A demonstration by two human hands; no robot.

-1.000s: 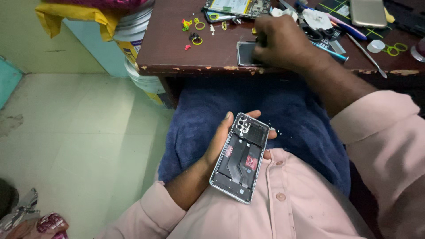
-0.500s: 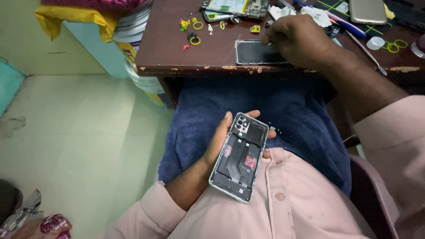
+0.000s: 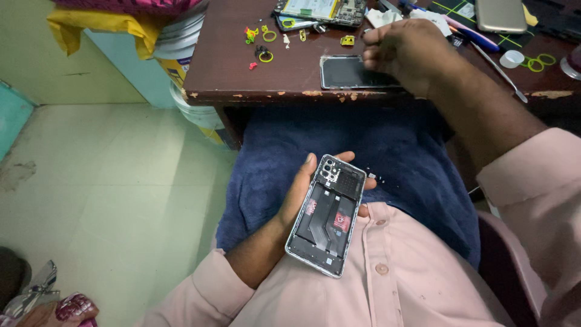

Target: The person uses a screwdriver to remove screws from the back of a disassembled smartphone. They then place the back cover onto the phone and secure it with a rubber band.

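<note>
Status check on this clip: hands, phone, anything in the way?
Left hand holds opened grey phone over lap. Right hand rests on dark flat panel at brown desk edge. Nothing between.

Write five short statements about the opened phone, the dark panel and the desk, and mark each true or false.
1. The left hand holds the opened phone over the lap. True.
2. The opened phone lies on the desk. False: it is in the left hand, above the blue cloth.
3. The right hand rests on the dark flat panel near the desk's front edge. True.
4. The yellow rings sit on the floor. False: they lie on the brown desk.
5. The gold phone is in the right hand. False: it lies apart, at the desk's far side.
</note>
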